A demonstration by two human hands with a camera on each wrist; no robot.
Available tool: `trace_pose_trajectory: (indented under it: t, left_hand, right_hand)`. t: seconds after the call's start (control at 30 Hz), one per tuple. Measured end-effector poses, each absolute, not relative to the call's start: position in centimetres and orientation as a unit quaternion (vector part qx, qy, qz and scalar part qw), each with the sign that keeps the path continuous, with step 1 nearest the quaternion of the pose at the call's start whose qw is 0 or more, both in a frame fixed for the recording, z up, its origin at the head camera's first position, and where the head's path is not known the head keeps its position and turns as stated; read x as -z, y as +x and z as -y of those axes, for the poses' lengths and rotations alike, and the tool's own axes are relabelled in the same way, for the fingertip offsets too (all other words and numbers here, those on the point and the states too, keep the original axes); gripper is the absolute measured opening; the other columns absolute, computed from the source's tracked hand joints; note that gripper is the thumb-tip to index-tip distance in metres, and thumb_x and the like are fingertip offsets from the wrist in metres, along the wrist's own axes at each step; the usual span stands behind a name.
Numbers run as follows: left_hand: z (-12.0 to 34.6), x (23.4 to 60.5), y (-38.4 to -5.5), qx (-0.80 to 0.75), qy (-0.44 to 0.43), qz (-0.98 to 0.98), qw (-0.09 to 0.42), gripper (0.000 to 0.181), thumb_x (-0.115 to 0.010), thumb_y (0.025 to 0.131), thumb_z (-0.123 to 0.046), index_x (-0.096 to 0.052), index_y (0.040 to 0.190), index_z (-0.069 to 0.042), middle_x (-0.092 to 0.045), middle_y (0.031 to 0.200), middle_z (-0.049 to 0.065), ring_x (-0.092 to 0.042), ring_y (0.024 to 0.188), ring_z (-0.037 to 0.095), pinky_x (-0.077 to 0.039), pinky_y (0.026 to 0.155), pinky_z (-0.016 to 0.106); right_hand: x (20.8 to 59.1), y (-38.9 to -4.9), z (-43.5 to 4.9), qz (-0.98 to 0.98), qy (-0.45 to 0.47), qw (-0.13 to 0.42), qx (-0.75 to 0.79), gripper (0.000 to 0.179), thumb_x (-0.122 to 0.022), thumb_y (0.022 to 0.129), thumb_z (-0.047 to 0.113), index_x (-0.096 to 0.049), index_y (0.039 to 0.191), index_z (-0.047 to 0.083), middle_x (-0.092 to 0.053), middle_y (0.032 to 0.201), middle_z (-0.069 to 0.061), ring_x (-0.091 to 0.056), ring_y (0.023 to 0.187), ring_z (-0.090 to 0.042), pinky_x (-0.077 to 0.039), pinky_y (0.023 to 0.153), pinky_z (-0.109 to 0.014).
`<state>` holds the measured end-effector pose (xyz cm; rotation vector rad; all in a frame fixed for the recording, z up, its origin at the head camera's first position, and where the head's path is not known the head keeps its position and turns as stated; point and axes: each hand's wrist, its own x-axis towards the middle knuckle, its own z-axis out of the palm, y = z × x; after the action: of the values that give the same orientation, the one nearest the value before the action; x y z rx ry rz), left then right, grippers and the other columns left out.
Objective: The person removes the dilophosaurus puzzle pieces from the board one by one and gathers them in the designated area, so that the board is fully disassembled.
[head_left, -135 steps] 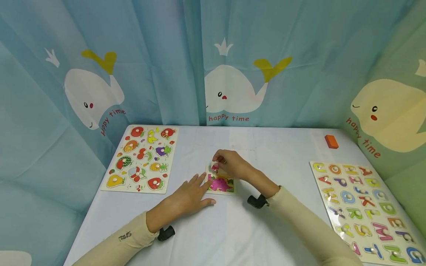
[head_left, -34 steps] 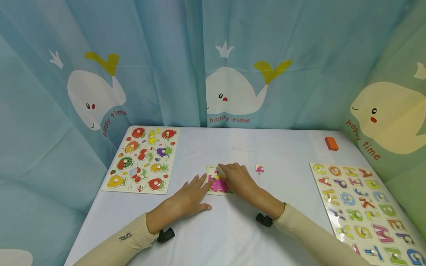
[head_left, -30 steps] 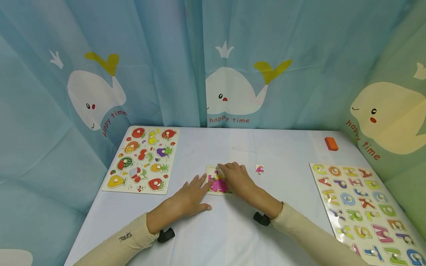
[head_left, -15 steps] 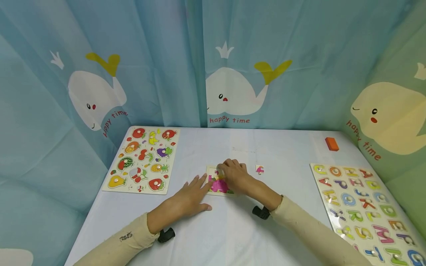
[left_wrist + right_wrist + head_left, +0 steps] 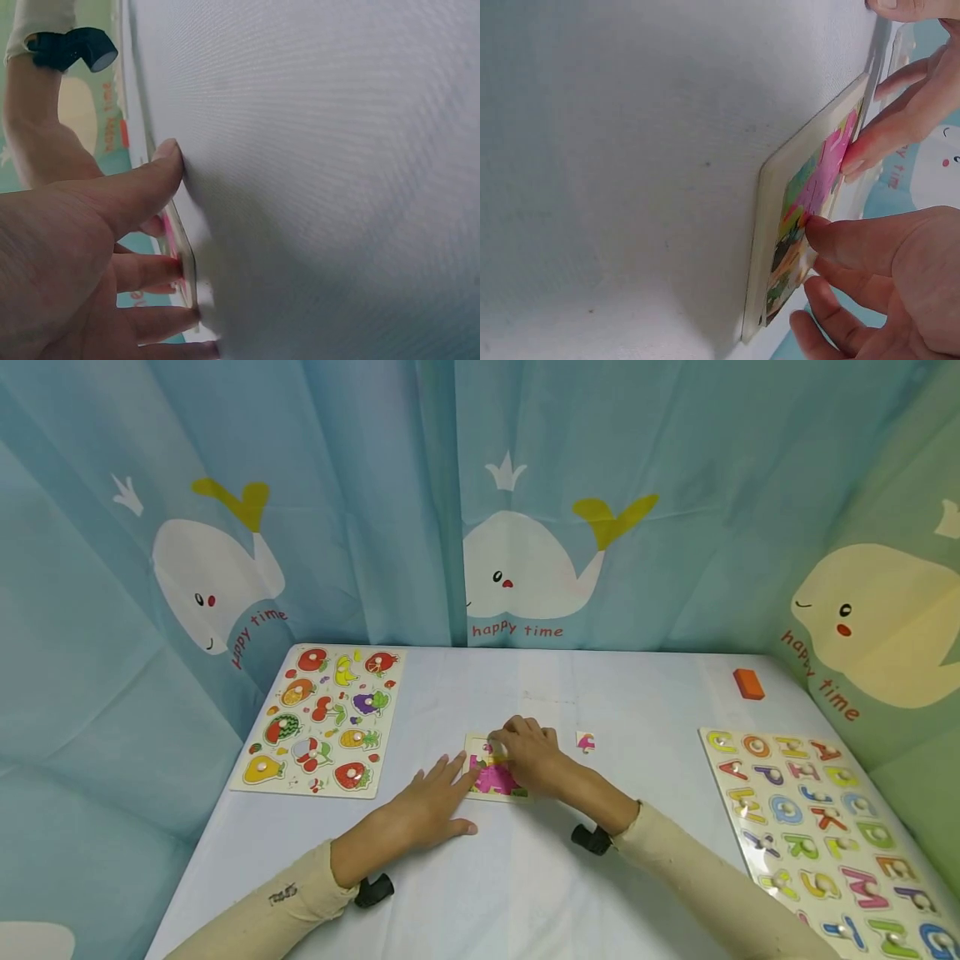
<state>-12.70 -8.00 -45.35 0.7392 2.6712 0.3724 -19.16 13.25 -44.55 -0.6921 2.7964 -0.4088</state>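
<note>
A small jigsaw puzzle (image 5: pixel 495 779) with a pink dinosaur lies in its pale tray (image 5: pixel 776 176) on the white table. My left hand (image 5: pixel 423 806) lies with fingers spread at the tray's left side, the index fingertip on the picture; the thumb (image 5: pixel 161 169) stands apart from it. My right hand (image 5: pixel 528 756) bends over the upper right part of the puzzle. Its thumb (image 5: pixel 847 240) and curled fingers pinch at a piece there, which they largely cover. To the right of this hand, a loose pink-and-white puzzle piece (image 5: pixel 585 742) lies on the table.
A fruit peg board (image 5: pixel 318 722) lies at the table's left. On the right is an alphabet peg board (image 5: pixel 825 835), with an orange block (image 5: pixel 748 684) behind it. A blue curtain (image 5: pixel 397 510) printed with whales hangs along the back and sides.
At first my right hand held a pink piece above the puzzle; that piece now lies on the table to the right. The right hand is back at the puzzle. My left hand has barely moved.
</note>
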Motion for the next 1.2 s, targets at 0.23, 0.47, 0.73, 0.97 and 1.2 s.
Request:
trace_pose_trajectory:
  t: [0.23,0.47,0.73,0.97,1.2]
  left_hand:
    - [8.01,45.24,-12.66,-0.13,0.261,-0.941,0.17,0.082,-0.072,0.098,-0.047,-0.039,0.164,-0.01,-0.027,0.173,0.02,-0.027,0.158,0.045,-0.035,0.12,0.066]
    - [8.01,45.22,-12.61,-0.129,0.26,-0.941,0.173,0.082,-0.073,0.098,-0.047,-0.04,0.163,-0.009,-0.027,0.173,0.02,-0.027,0.158,0.044,-0.035,0.12,0.065]
    - [8.04,45.42,-12.58,-0.133,0.258,-0.941,0.175,0.082,-0.072,0.098,-0.048,-0.039,0.164,-0.01,-0.026,0.173,0.019,-0.027,0.158,0.044,-0.034,0.12,0.065]
    - [7.91,45.4,-12.62,-0.129,0.256,-0.942,0.178,0.083,-0.072,0.098,-0.049,-0.039,0.164,-0.011,-0.026,0.173,0.019,-0.026,0.159,0.043,-0.034,0.12,0.065]
    - [7.85,45.39,-12.74,-0.123,0.258,-0.942,0.176,0.083,-0.072,0.098,-0.049,-0.039,0.164,-0.011,-0.026,0.173,0.019,-0.027,0.159,0.043,-0.035,0.12,0.065]
  right_hand:
    - [44.68,-19.19,-13.37,-0.955,-0.236,0.106,0.147,0.049,-0.079,0.095,0.012,-0.065,0.141,0.016,-0.057,0.136,-0.015,-0.051,0.125,-0.034,-0.043,0.093,-0.05]
    - [44.78,-19.39,-13.84,-0.946,-0.234,0.112,0.194,0.046,-0.079,0.094,0.009,-0.065,0.138,0.015,-0.058,0.132,-0.015,-0.055,0.121,-0.033,-0.047,0.094,-0.05]
    - [45.17,-19.26,-14.17,-0.938,-0.259,0.076,0.215,0.041,-0.075,0.096,0.003,-0.065,0.134,0.013,-0.063,0.12,-0.016,-0.062,0.101,-0.028,-0.057,0.093,-0.046]
    - [44.62,-19.19,-14.07,-0.936,-0.279,0.039,0.212,0.024,-0.071,0.1,0.003,-0.072,0.121,0.012,-0.069,0.107,-0.01,-0.071,0.096,-0.024,-0.062,0.093,-0.041]
    - [44.5,-19.23,-13.97,-0.94,-0.275,0.024,0.2,0.021,-0.074,0.097,0.002,-0.073,0.117,0.011,-0.069,0.102,-0.008,-0.071,0.092,-0.022,-0.063,0.089,-0.038]
